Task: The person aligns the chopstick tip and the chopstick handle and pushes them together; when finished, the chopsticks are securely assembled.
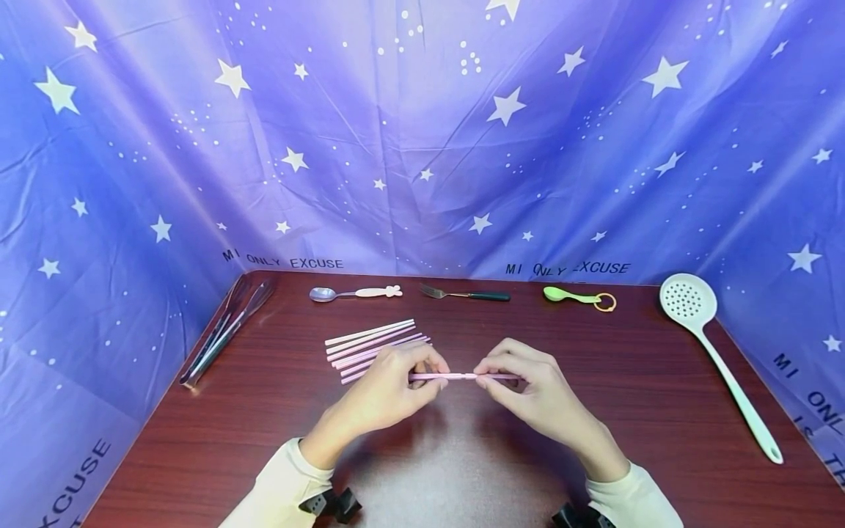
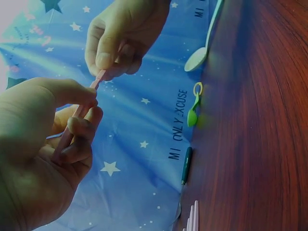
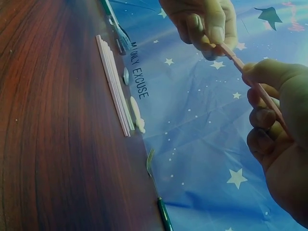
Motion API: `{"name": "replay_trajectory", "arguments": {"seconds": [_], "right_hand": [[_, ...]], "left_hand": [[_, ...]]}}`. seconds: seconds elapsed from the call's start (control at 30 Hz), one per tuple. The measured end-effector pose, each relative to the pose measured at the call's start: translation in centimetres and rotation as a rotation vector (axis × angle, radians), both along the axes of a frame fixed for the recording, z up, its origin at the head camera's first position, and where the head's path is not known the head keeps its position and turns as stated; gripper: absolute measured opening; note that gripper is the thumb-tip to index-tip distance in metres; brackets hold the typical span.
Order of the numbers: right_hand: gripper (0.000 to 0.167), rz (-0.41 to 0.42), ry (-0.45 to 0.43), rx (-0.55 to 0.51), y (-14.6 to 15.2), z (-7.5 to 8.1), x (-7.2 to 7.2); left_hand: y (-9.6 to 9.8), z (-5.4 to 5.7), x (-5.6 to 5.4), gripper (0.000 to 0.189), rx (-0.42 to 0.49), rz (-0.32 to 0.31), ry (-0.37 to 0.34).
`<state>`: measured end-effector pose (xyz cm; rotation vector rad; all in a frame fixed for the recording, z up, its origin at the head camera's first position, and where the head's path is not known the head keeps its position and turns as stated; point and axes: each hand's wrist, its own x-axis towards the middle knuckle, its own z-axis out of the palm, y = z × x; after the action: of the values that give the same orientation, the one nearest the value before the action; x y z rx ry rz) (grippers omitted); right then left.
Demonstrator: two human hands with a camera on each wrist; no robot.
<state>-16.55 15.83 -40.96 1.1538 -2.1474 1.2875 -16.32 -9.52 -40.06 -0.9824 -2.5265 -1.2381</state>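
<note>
In the head view, both hands hold a thin pink straw (image 1: 455,376) level above the table's middle. My left hand (image 1: 399,378) pinches it between thumb and fingers from the left. From the other side my right hand (image 1: 538,378) does likewise, leaving a short stretch of straw bare between the fingertips. A small step or joint shows on that stretch, also visible on the straw (image 3: 233,55) in the right wrist view. Whether it is one straw or two joined pieces, I cannot tell. Behind the left hand lies a row of pink and white straws (image 1: 370,337), partly covered by it.
Along the table's back edge lie a spoon (image 1: 323,294) with a white handle, a fork (image 1: 488,296) with a dark handle and a green spoon (image 1: 561,295) with a yellow ring. A white slotted skimmer (image 1: 733,374) lies right; long thin shiny utensils (image 1: 221,345) lie left.
</note>
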Motion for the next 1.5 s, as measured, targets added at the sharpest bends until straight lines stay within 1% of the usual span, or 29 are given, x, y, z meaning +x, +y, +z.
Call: {"name": "replay_trajectory", "arguments": {"seconds": [0.07, 0.2, 0.43, 0.53, 0.73, 0.87, 1.07, 1.27, 1.5], "right_hand": [[0.032, -0.010, 0.009, 0.003, -0.05, -0.08, -0.04], [0.029, -0.038, -0.006, 0.026, -0.01, -0.23, -0.06], [0.024, -0.043, -0.046, 0.057, 0.06, -0.29, -0.02], [0.025, -0.030, -0.029, 0.040, -0.02, -0.28, -0.01], [0.030, 0.014, 0.033, -0.006, -0.24, -0.16, -0.04], [0.035, 0.027, 0.052, -0.034, -0.33, -0.21, -0.07], [0.037, 0.056, 0.052, -0.073, -0.23, -0.49, -0.04], [0.037, 0.063, 0.050, -0.108, -0.38, -0.71, -0.11], [0.036, 0.067, 0.046, -0.132, -0.64, -0.92, -0.19]], "left_hand": [[-0.01, -0.06, 0.00, 0.005, 0.014, 0.001, 0.015], [-0.05, -0.13, -0.01, 0.006, 0.031, 0.007, 0.037], [-0.06, -0.20, -0.08, 0.009, 0.032, 0.012, 0.041], [-0.04, -0.18, -0.04, 0.010, 0.032, 0.008, 0.047], [-0.05, -0.04, 0.14, 0.010, 0.048, -0.024, 0.046], [0.09, -0.01, 0.24, 0.010, 0.058, -0.030, 0.040], [0.40, -0.33, 0.29, 0.012, 0.105, -0.048, 0.041], [0.65, -0.66, 0.17, 0.013, 0.154, -0.055, 0.047], [0.70, -0.49, 0.28, 0.011, 0.152, -0.054, 0.029]]}}
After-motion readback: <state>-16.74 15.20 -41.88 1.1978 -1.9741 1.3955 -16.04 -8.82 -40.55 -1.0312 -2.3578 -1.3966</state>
